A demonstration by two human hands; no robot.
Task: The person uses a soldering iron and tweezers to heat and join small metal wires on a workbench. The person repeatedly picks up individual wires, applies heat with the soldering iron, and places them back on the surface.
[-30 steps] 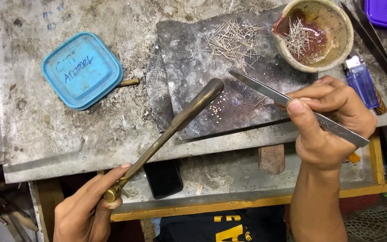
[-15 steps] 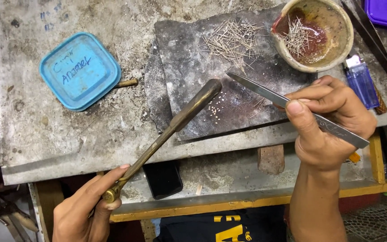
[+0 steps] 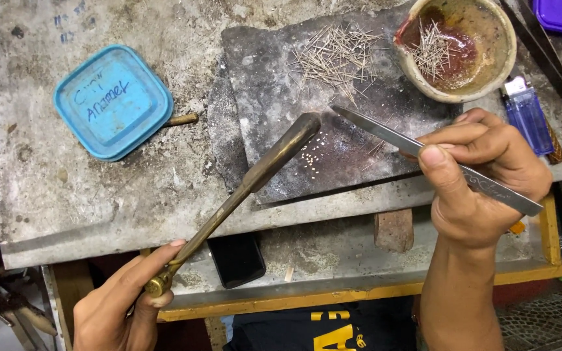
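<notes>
Two hands work mid-frame: the left hand (image 3: 121,305), lower left, grips a brass torch (image 3: 242,192); the right hand (image 3: 482,179) pinches steel tweezers (image 3: 424,153) over tiny beads (image 3: 313,156) on the dark slab (image 3: 268,78). Heating looks under way; next calls for steady tweezer placement.

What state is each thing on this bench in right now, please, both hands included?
left hand: gripping the brass torch, nozzle over the dark slab; no flame visible
right hand: pinching steel tweezers, tips over the slab
blue container: lid on
clay bowl: upright, holding reddish liquid and thin wire pieces
lighter: lying flat, untouched
tiny beads: scattered on the slab
</notes>
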